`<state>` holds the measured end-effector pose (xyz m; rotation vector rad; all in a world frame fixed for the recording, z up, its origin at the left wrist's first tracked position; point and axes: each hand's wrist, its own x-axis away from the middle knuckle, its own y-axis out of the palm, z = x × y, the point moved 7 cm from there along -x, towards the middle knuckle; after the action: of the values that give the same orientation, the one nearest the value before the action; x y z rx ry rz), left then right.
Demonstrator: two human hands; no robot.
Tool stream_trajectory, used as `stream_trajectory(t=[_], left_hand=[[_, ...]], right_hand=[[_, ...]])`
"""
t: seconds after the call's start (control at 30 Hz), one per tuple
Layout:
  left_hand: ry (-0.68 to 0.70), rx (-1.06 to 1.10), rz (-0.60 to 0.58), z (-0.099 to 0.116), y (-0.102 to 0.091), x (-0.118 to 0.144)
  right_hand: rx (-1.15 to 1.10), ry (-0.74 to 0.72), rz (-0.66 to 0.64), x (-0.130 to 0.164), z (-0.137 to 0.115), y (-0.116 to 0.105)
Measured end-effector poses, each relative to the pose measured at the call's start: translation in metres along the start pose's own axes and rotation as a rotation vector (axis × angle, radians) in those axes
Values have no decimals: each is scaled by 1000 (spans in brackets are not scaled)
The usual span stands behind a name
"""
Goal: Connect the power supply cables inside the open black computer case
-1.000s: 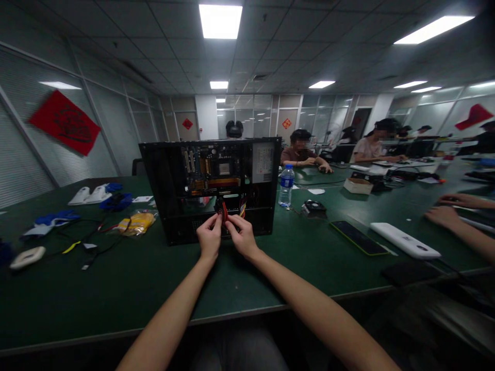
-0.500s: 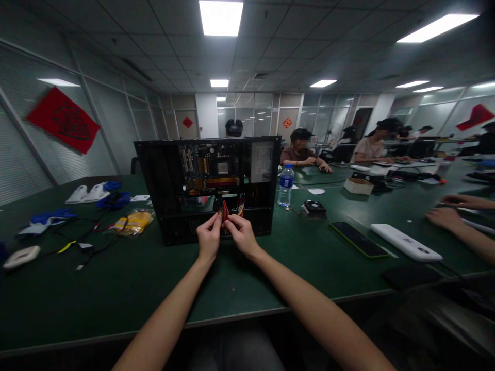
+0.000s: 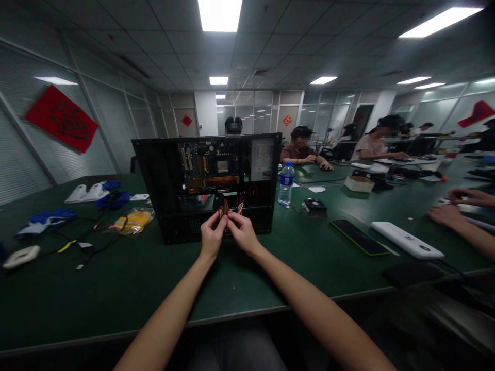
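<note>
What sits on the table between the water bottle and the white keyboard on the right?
In the head view, between the water bottle and white keyboard lie a small black fan-like part and a dark yellow-edged slab on the green table.

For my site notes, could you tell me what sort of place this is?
Probably an office meeting room used as a workshop: a long green table, glass partition walls, ceiling light panels, and an open computer case among scattered cables.

Light: dim room, lit by white rectangular ceiling panels (image 3: 219, 14) that glare overhead | Shadows: soft, dark inside the open black computer case (image 3: 207, 186) | Quality: wide-angle bending at edges, corners darkened, far right slightly blurred
</note>
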<state>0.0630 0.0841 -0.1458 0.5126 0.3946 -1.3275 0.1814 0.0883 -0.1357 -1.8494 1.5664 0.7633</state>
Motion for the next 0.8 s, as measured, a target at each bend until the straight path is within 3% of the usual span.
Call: stream_trajectory(t=[0.17,0.37,0.63,0.8], left_hand=[[65,-86,-10,7,2,3],[103,-212,34,5,-2,5],[123,-262,20,6,0,7],[131,-301,-16,6,2,8]], right_hand=[[197,-138,-28,3,-11,-1],[367,-254,-186,4,-18,4],[549,-388,-112,1,-28,-9],[828,-576,-129,4,-36,-7]])
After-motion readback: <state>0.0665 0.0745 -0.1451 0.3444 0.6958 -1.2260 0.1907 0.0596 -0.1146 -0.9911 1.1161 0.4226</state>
